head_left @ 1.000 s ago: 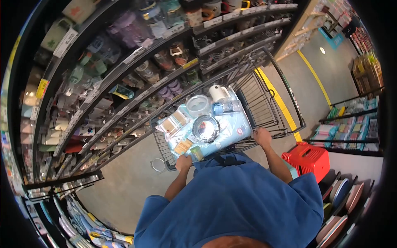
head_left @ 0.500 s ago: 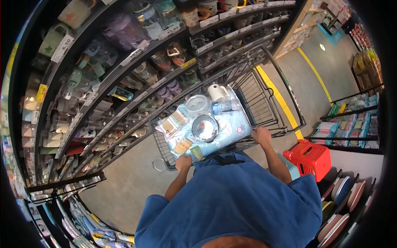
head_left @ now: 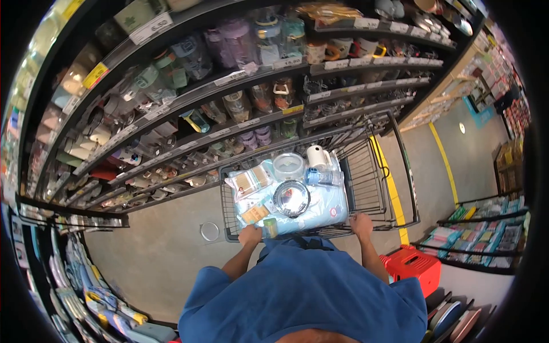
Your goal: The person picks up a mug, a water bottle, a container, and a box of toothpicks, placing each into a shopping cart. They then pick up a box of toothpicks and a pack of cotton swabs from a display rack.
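My left hand point(head_left: 250, 234) is closed around the near rim of a dark wire shopping cart point(head_left: 366, 166), at its left corner. Farther right along that same side, my right hand point(head_left: 361, 223) also grips the rim. Inside the cart lies a large light-blue plastic package point(head_left: 329, 207). On top of it are a round dark-rimmed pack point(head_left: 291, 198), a clear round container point(head_left: 288, 166), a white mug point(head_left: 317, 155) and a blue-labelled clear item point(head_left: 321, 176). A tan packaged item point(head_left: 251, 180), an orange-brown packet point(head_left: 255, 214) and a small green item point(head_left: 269, 227) sit toward the left.
Shelves point(head_left: 229, 77) of bottles, jars and mugs with price tags run along the cart's far side. A red plastic container point(head_left: 413, 270) stands at my right, near racked pans point(head_left: 447, 317). Packaged goods point(head_left: 474, 234) fill a low rack. Yellow lines point(head_left: 389, 188) mark the floor.
My view has turned, so the shelves now lie more level across it and more upper shelf shows. Both hands keep their hold on the cart, whose load looks the same.
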The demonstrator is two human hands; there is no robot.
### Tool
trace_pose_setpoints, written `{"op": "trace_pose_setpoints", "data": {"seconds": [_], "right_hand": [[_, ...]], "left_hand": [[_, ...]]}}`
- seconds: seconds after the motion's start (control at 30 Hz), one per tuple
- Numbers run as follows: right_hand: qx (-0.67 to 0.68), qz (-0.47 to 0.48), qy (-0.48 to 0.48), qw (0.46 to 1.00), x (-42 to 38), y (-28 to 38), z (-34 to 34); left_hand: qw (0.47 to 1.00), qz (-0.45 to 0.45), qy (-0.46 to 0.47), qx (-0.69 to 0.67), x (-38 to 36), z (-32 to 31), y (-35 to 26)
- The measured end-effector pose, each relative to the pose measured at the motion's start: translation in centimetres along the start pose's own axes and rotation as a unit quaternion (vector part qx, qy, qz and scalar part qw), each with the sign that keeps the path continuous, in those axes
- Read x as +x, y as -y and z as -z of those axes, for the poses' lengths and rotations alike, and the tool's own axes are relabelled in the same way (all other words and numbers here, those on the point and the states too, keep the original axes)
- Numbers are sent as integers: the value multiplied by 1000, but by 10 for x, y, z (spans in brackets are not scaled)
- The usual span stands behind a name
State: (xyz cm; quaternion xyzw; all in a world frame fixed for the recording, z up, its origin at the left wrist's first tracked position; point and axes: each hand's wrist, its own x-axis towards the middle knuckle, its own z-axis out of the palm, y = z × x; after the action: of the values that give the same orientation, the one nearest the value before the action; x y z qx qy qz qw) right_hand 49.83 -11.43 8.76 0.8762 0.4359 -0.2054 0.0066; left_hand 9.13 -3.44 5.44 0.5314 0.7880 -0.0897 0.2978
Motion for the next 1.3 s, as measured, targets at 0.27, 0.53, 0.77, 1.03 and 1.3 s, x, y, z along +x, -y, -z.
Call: {"op": "trace_pose_setpoints", "data": {"seconds": [0.27, 0.53, 0.77, 1.03, 1.3], "right_hand": [[-8, 49, -7, 999, 5, -5, -5], [201, 165, -17, 965, 54, 17, -44], [327, 267, -54, 905, 69, 157, -12], [155, 256, -93, 950, 70, 183, -44], [151, 216, 26, 964, 49, 178, -68]], "left_hand": [[999, -29, -3, -14, 7, -11, 12], [995, -51, -29, -77, 5, -16, 19], [985, -57, -30, -157, 0, -5, 23], [979, -90, -35, -180, -3, -8, 25], [981, -113, -38, -153, 3, -10, 26]]}}
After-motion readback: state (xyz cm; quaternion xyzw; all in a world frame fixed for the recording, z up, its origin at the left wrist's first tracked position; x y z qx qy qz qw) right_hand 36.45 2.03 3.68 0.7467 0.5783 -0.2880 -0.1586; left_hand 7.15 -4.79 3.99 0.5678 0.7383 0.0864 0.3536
